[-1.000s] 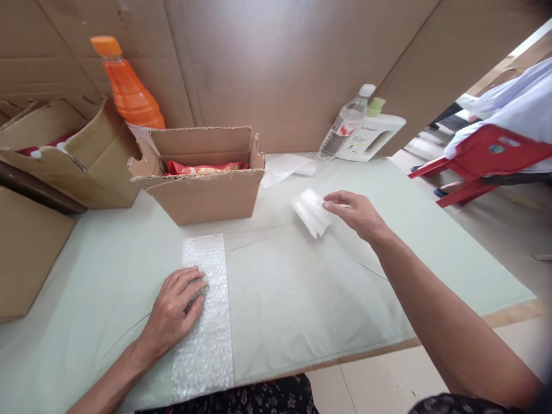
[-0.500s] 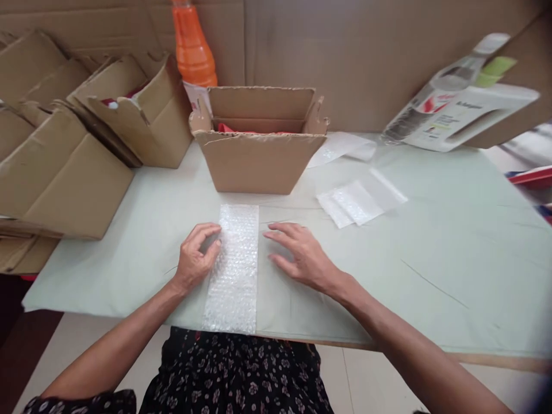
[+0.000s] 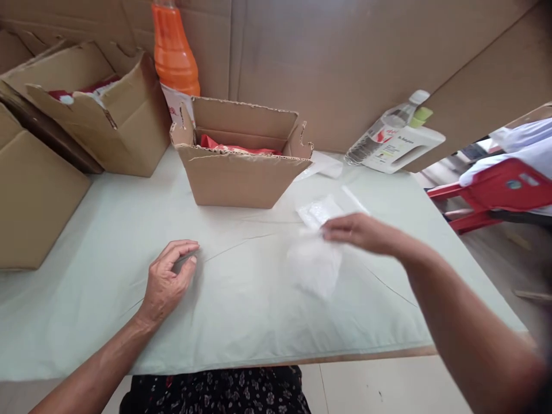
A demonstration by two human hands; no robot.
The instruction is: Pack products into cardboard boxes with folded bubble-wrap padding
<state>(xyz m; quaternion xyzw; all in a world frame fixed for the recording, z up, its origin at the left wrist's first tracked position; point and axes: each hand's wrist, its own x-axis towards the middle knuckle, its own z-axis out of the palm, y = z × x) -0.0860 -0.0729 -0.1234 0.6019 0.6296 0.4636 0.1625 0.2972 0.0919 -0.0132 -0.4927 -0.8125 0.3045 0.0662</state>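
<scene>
My right hand (image 3: 360, 233) pinches a piece of bubble wrap (image 3: 314, 267), which hangs blurred just above the pale green table cover (image 3: 241, 310). Just beyond that hand, a small stack of bubble wrap pieces (image 3: 321, 208) lies flat on the table. My left hand (image 3: 169, 279) rests on the cover at centre left. Its fingers are loosely curled and apart, with nothing in them. An open cardboard box (image 3: 241, 175) with red packets inside stands behind both hands.
A second open box (image 3: 103, 115) and a closed carton (image 3: 34, 195) stand at the left. An orange bottle (image 3: 173, 49) rises behind the middle box. A clear water bottle (image 3: 379, 135) and a white jug (image 3: 409, 152) lie at the back right. Red chair (image 3: 500, 190) beyond the table's right edge.
The long bubble wrap strip has left the spot in front of me. My right hand now carries bubble wrap off to the right. My left hand stays on the table.
</scene>
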